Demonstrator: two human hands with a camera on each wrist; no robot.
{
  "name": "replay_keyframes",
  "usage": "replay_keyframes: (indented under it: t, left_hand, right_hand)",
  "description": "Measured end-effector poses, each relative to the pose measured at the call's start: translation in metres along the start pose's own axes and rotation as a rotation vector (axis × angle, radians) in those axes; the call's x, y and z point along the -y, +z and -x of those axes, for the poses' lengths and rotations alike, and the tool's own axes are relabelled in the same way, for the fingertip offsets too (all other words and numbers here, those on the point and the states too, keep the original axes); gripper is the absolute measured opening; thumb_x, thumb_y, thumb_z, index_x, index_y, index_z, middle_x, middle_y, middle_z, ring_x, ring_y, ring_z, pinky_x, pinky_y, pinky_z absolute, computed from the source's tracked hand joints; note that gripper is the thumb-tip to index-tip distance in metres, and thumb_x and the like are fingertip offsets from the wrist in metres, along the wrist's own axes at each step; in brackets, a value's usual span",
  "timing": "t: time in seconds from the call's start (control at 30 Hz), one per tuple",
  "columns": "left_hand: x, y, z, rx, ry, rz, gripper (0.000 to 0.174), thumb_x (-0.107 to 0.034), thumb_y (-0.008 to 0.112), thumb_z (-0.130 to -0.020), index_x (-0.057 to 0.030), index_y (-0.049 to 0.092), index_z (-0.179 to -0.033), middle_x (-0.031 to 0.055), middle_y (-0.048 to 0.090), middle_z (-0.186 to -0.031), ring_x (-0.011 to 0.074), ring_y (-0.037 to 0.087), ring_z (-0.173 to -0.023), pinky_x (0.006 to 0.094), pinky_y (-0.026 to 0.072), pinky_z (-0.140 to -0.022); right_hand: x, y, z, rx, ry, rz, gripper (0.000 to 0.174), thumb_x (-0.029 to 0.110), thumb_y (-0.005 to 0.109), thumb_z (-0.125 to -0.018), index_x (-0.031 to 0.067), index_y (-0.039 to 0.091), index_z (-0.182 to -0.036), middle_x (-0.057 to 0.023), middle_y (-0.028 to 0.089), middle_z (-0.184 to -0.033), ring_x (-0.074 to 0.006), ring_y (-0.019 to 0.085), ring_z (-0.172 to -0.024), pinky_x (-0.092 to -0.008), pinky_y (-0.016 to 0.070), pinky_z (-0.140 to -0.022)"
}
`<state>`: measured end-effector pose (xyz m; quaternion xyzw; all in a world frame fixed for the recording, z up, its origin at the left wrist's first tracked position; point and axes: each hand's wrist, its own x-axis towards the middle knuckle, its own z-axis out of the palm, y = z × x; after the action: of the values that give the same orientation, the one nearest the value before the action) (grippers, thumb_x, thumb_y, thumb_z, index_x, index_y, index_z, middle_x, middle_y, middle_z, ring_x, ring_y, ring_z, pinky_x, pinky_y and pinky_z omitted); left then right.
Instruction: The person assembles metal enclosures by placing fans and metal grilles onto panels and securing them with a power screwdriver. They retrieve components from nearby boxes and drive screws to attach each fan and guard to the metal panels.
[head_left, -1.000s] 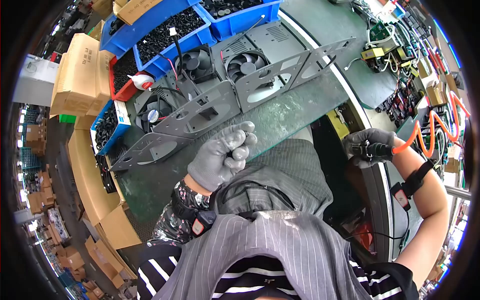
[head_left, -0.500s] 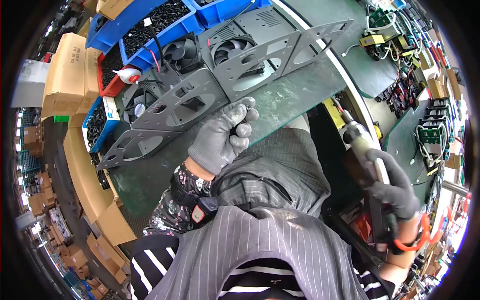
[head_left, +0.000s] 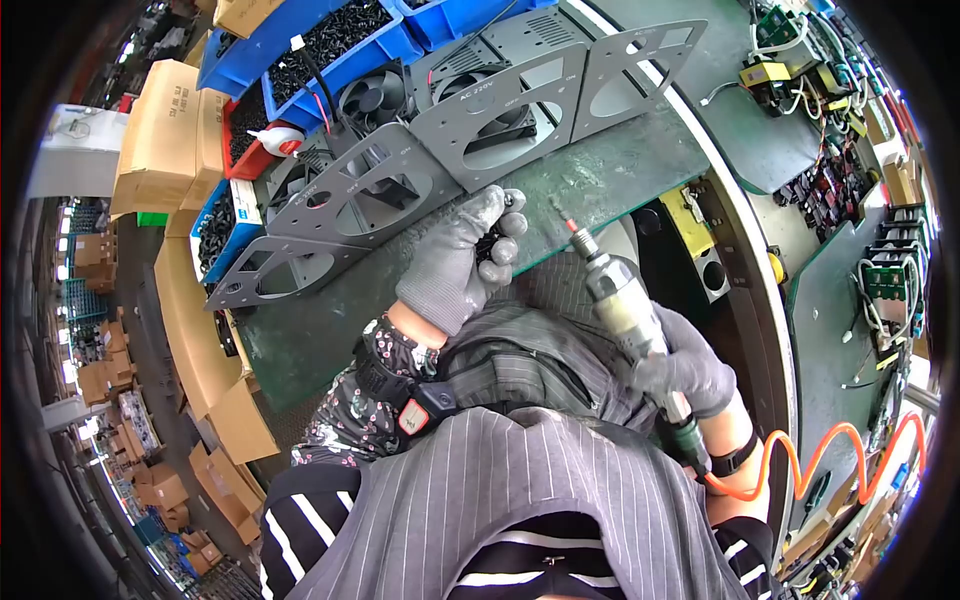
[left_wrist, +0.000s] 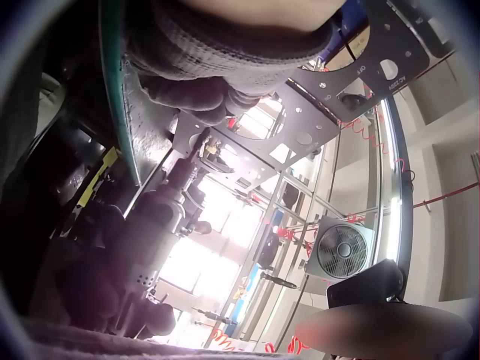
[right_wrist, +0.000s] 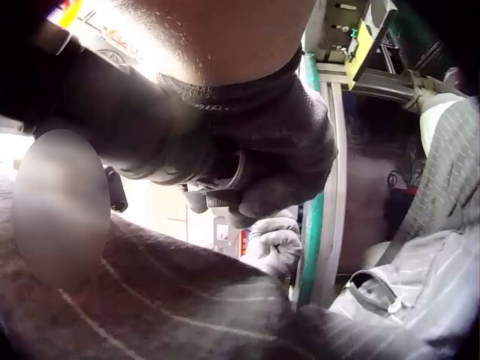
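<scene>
The gloved left hand [head_left: 465, 255] is curled over the bench's front edge, with small dark pieces [head_left: 487, 243] in its fingers, a tiny one pinched at the fingertips. Gripped in the gloved right hand [head_left: 685, 368] is a power screwdriver [head_left: 622, 302] with an orange hose [head_left: 840, 430]; its bit points up and left, a short way right of the left hand and apart from it. Grey metal panels [head_left: 440, 135] with cut-outs stand in a row just beyond the left hand, black fans [head_left: 375, 97] behind them. The driver [left_wrist: 154, 225] also shows in the left wrist view.
Blue bins [head_left: 350, 62] of small black parts stand behind the panels, with a red bin [head_left: 246, 160] and white-and-red bottle [head_left: 279, 140] at the left. Cardboard boxes [head_left: 160, 135] flank the bench [head_left: 600, 180]. Wired circuit boards [head_left: 885, 290] lie at the right.
The right hand has swung inward from the far right, bringing the screwdriver near the left hand. The left hand remains close to the panels, its fingers curled. The head view has shifted slightly.
</scene>
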<state>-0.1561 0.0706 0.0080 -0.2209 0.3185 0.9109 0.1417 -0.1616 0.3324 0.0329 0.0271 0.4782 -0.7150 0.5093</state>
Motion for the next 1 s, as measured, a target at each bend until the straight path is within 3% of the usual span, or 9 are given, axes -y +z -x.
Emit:
replay_keyframes:
  t: [0.07, 0.2, 0.6, 0.8, 0.9, 0.97, 1.0]
  left_hand:
    - [0.001, 0.003, -0.002, -0.013, 0.018, -0.042, 0.021, -0.022, 0.054, -0.094, -0.0049, 0.057, -0.105, 0.0005, 0.055, -0.083, 0.0038, 0.048, -0.061, 0.015, 0.0366, -0.045]
    - [0.003, 0.009, -0.001, 0.0, 0.028, -0.128, 0.022, -0.021, 0.054, -0.094, -0.0045, 0.058, -0.107, 0.0004, 0.056, -0.084, 0.0031, 0.048, -0.062, 0.0149, 0.0359, -0.045]
    - [0.0, 0.02, -0.004, -0.044, 0.057, -0.299, 0.022, -0.02, 0.051, -0.095, -0.0019, 0.056, -0.106, -0.0006, 0.053, -0.078, 0.0028, 0.043, -0.055, 0.015, 0.0337, -0.044]
    - [-0.011, 0.019, -0.005, -0.043, 0.045, -0.562, 0.026, -0.024, 0.053, -0.094, -0.0017, 0.058, -0.105, -0.0021, 0.053, -0.073, 0.0022, 0.038, -0.046, 0.0156, 0.0333, -0.043]
    - [-0.016, 0.024, -0.001, 0.03, 0.115, -0.665, 0.028, -0.027, 0.055, -0.093, -0.0025, 0.058, -0.105, -0.0023, 0.054, -0.073, 0.0023, 0.041, -0.051, 0.0157, 0.0329, -0.045]
    - [-0.009, 0.028, 0.002, 0.16, 0.09, -0.4, 0.03, -0.029, 0.058, -0.091, -0.0033, 0.059, -0.105, -0.0028, 0.055, -0.073, 0.0031, 0.042, -0.055, 0.0169, 0.0329, -0.048]
    - [-0.01, 0.024, 0.003, 0.303, 0.121, -0.434, 0.028, -0.029, 0.063, -0.088, -0.0029, 0.062, -0.098, -0.0041, 0.054, -0.07, 0.0054, 0.045, -0.059, 0.0201, 0.036, -0.05]
  right_hand:
    - [0.005, 0.005, 0.005, 0.026, 0.008, 0.171, 0.058, 0.02, 0.078, -0.062, 0.0008, 0.049, -0.109, 0.0, 0.052, -0.085, -0.0077, 0.05, -0.074, -0.022, 0.0433, -0.067]
    - [0.006, 0.01, 0.009, 0.034, -0.068, 0.205, 0.062, 0.025, 0.081, -0.063, 0.001, 0.05, -0.111, -0.0003, 0.053, -0.088, -0.0082, 0.05, -0.077, -0.0228, 0.0433, -0.071]
    - [-0.002, 0.002, 0.009, 0.06, -0.081, 0.213, 0.064, 0.027, 0.081, -0.063, 0.0009, 0.05, -0.113, -0.0008, 0.054, -0.088, -0.0085, 0.051, -0.077, -0.0234, 0.0445, -0.07]
    - [0.001, 0.002, 0.01, 0.02, -0.06, 0.318, 0.061, 0.023, 0.078, -0.063, 0.0015, 0.05, -0.113, -0.0011, 0.055, -0.089, -0.0087, 0.051, -0.077, -0.0235, 0.0452, -0.07]
    - [-0.003, -0.002, 0.006, 0.051, -0.196, 0.432, 0.065, 0.022, 0.078, -0.061, 0.0002, 0.049, -0.114, -0.0016, 0.056, -0.087, -0.0091, 0.053, -0.076, -0.0232, 0.0453, -0.069]
    - [0.0, 0.002, 0.009, 0.109, -0.146, 0.1, 0.07, 0.021, 0.077, -0.058, -0.0025, 0.048, -0.117, -0.0031, 0.057, -0.084, -0.0097, 0.054, -0.077, -0.0231, 0.0452, -0.068]
    - [0.0, 0.008, 0.013, 0.01, -0.207, -0.012, 0.076, 0.025, 0.076, -0.057, -0.0051, 0.045, -0.119, -0.006, 0.059, -0.083, -0.0123, 0.056, -0.077, -0.0235, 0.0448, -0.07]
